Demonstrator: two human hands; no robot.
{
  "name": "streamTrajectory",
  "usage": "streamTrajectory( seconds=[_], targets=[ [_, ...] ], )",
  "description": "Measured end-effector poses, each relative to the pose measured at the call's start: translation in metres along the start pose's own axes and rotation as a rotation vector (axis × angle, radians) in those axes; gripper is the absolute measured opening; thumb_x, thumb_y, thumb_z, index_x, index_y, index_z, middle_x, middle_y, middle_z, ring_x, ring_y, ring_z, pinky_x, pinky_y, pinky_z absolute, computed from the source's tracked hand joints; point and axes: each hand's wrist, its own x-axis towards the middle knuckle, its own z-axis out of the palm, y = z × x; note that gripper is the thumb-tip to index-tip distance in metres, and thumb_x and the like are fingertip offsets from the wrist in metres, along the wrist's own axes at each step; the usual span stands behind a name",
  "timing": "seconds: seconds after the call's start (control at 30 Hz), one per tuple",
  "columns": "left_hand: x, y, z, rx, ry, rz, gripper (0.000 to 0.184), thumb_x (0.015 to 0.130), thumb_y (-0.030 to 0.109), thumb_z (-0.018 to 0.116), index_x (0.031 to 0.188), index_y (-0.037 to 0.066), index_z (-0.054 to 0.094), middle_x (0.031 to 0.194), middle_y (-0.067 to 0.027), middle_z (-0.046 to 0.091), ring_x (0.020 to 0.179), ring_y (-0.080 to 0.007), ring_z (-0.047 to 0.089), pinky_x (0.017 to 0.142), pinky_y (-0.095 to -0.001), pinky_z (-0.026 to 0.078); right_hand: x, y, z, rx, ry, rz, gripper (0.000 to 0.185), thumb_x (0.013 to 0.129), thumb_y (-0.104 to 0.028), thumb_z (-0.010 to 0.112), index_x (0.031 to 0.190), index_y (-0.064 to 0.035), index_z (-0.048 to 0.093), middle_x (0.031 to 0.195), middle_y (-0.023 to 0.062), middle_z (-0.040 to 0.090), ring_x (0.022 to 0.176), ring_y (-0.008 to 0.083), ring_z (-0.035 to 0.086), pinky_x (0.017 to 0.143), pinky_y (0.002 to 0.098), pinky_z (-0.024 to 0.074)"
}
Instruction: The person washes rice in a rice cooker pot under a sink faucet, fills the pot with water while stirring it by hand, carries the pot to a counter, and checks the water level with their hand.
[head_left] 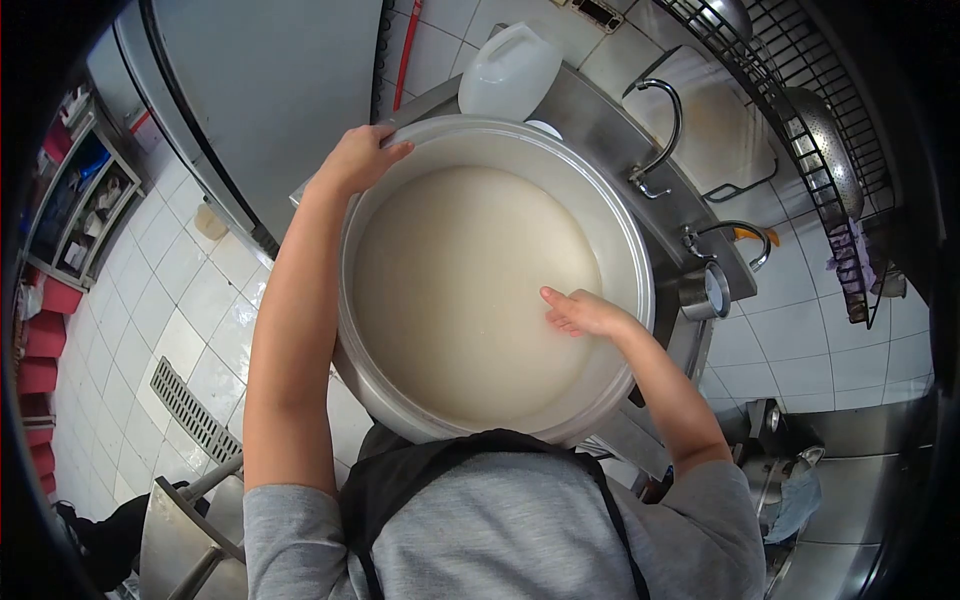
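A large round metal pot (628, 250) stands in front of me, holding cloudy, whitish liquid (470, 270). What lies beneath the liquid's surface is hidden. At the pot's upper left, my left hand (358, 160) is closed over the rim, with the thumb on the inner side. My right hand (585, 314) is inside the pot near its right wall, at or just above the liquid. Its thumb is apart from the fingers, which are slightly bent, and nothing shows in it. Whether its fingertips touch the liquid I cannot tell.
Behind the pot is a steel sink counter (590, 110) with a white plastic jug (510, 72) and two curved faucets (675, 120). A small metal cup (705, 292) sits at the right. A black wire rack (790, 90) overhangs the upper right. A floor drain grate (195, 408) lies lower left.
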Motion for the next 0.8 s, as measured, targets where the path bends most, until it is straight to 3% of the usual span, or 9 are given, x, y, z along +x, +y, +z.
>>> streamTrajectory(
  seconds=[0.1, 0.27, 0.3, 0.4, 0.53, 0.6, 0.73, 0.8],
  targets=[
    [-0.003, 0.005, -0.004, -0.006, -0.019, -0.019, 0.045, 0.081, 0.038, 0.059, 0.107, 0.0, 0.061, 0.095, -0.0215, 0.063, 0.093, -0.0342, 0.06, 0.08, -0.0397, 0.045, -0.006, -0.012, 0.0, -0.014, 0.073, -0.095, 0.087, 0.082, -0.07, 0.035, 0.104, 0.0116, 0.058, 0.099, 0.0216, 0.063, 0.092, 0.0272, 0.062, 0.075, 0.0353, 0.05],
    [-0.002, 0.006, -0.006, 0.031, -0.056, -0.02, 0.047, 0.081, 0.038, 0.06, 0.107, -0.001, 0.06, 0.096, -0.0225, 0.062, 0.093, -0.0359, 0.059, 0.081, -0.0394, 0.045, 0.003, -0.067, 0.009, -0.201, -0.081, -0.357, 0.066, 0.086, -0.058, 0.042, 0.105, 0.0021, 0.061, 0.093, 0.0152, 0.065, 0.084, 0.0225, 0.064, 0.073, 0.0357, 0.0496],
    [-0.002, -0.001, -0.001, 0.045, 0.022, 0.031, 0.045, 0.083, 0.035, 0.06, 0.107, -0.002, 0.059, 0.093, -0.0222, 0.063, 0.088, -0.0321, 0.062, 0.079, -0.0367, 0.046, 0.008, -0.081, 0.011, -0.27, -0.091, -0.431, 0.061, 0.087, -0.056, 0.044, 0.104, -0.0008, 0.062, 0.092, 0.0135, 0.066, 0.081, 0.0214, 0.065, 0.072, 0.0354, 0.0495],
    [-0.003, 0.003, -0.004, 0.059, -0.006, 0.019, 0.046, 0.083, 0.036, 0.06, 0.108, -0.003, 0.059, 0.095, -0.0227, 0.063, 0.09, -0.0329, 0.061, 0.08, -0.0369, 0.046, 0.04, -0.115, 0.023, -0.374, -0.262, -0.319, 0.048, 0.088, -0.051, 0.046, 0.101, -0.0086, 0.064, 0.088, 0.0089, 0.066, 0.075, 0.0197, 0.065, 0.066, 0.0346, 0.049],
    [-0.005, 0.001, -0.002, 0.037, 0.044, 0.027, 0.048, 0.08, 0.039, 0.061, 0.106, -0.001, 0.061, 0.099, -0.0239, 0.061, 0.096, -0.0369, 0.058, 0.082, -0.0406, 0.045, 0.079, -0.151, 0.013, -0.392, -0.464, -0.141, 0.044, 0.088, -0.051, 0.047, 0.098, -0.0122, 0.064, 0.087, 0.0067, 0.066, 0.071, 0.019, 0.065, 0.061, 0.0344, 0.0481],
    [-0.005, 0.0, -0.001, 0.012, 0.057, 0.011, 0.044, 0.079, 0.037, 0.063, 0.102, 0.0, 0.063, 0.094, -0.024, 0.062, 0.092, -0.0376, 0.059, 0.079, -0.0414, 0.046, 0.089, -0.17, -0.006, -0.351, -0.532, -0.078, 0.044, 0.088, -0.051, 0.047, 0.098, -0.0121, 0.064, 0.087, 0.0071, 0.066, 0.071, 0.0188, 0.065, 0.059, 0.0343, 0.0481],
    [-0.006, 0.006, -0.004, -0.031, 0.039, 0.011, 0.041, 0.078, 0.034, 0.064, 0.099, -0.001, 0.063, 0.09, -0.0242, 0.062, 0.088, -0.0388, 0.059, 0.076, -0.0419, 0.046, 0.123, -0.182, -0.041, -0.263, -0.255, -0.105, 0.036, 0.087, -0.043, 0.05, 0.101, -0.0128, 0.064, 0.09, 0.0081, 0.066, 0.071, 0.0214, 0.066, 0.059, 0.0368, 0.0484],
    [-0.009, 0.01, -0.007, -0.048, 0.027, 0.005, 0.04, 0.078, 0.034, 0.064, 0.099, -0.001, 0.063, 0.09, -0.0244, 0.062, 0.088, -0.0392, 0.059, 0.075, -0.0421, 0.046, 0.13, -0.171, -0.052, -0.185, 0.049, -0.436, 0.034, 0.086, -0.038, 0.053, 0.102, -0.0101, 0.063, 0.09, 0.009, 0.066, 0.069, 0.024, 0.065, 0.061, 0.037, 0.049]
  ],
)
